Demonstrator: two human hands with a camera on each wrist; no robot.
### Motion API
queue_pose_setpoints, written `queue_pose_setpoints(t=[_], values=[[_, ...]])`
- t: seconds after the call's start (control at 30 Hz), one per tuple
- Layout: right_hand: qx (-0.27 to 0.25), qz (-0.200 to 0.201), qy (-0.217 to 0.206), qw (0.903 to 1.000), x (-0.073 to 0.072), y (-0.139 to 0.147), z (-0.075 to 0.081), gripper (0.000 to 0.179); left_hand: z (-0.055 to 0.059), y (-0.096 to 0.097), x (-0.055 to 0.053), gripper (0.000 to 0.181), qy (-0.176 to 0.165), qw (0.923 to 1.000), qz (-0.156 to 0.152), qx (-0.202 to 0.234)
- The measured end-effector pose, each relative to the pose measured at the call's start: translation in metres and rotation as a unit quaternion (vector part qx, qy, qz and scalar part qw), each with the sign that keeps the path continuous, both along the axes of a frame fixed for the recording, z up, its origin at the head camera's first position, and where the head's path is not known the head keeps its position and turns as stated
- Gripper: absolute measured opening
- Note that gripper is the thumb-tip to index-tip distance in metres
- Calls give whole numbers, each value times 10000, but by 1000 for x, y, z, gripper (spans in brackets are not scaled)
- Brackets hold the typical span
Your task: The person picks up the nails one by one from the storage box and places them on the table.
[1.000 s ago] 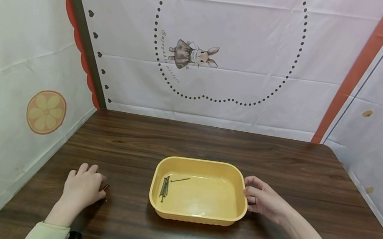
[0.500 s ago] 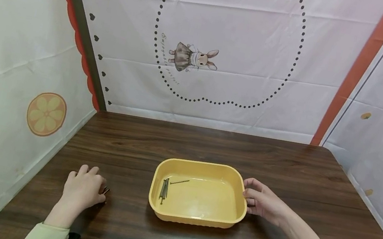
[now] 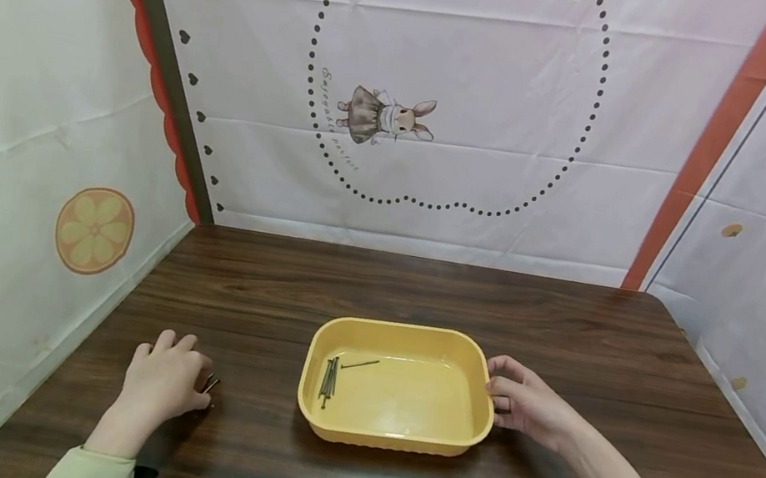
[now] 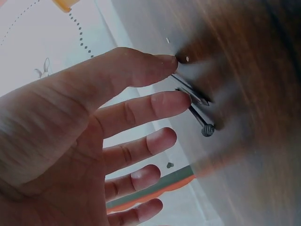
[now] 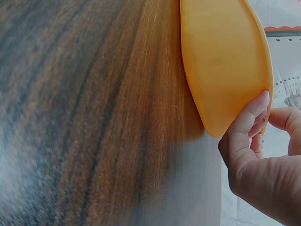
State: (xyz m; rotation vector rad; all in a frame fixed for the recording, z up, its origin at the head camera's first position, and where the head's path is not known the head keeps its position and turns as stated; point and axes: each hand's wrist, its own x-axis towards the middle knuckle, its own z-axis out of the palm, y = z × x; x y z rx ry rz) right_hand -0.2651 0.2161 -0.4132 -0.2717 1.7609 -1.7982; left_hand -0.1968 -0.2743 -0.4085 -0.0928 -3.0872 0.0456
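A yellow plastic tray (image 3: 477,356) sits mid-table with several dark nails (image 3: 329,376) lying in its left part. My right hand (image 3: 496,389) grips the tray's right rim. In the right wrist view its fingers (image 5: 249,122) lie against the outer wall of the tray (image 5: 221,61) and the thumb is past the rim. My left hand (image 3: 199,382) rests on the table left of the tray. In the left wrist view its thumb and index finger (image 4: 181,77) pinch a couple of nails (image 4: 200,117) that lie against the wood.
The dark wooden table (image 3: 420,288) is enclosed by white printed cloth walls (image 3: 449,115) at the back and on both sides. Bare wood lies behind the tray and to its right.
Only the head camera has tilted a little. Both hands, the tray and the nails keep their places.
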Motion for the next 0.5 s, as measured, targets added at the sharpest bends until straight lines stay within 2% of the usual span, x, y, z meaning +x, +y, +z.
queue_pose_setpoints(t=[0.27,0.5], values=[[40,-15,-36,10000,-3,1,-4,19,5,2,0,40,-380,9991,160,52],[-10,27,-20,10000,-3,1,-5,19,7,3,-1,44,-522,9984,194,52]])
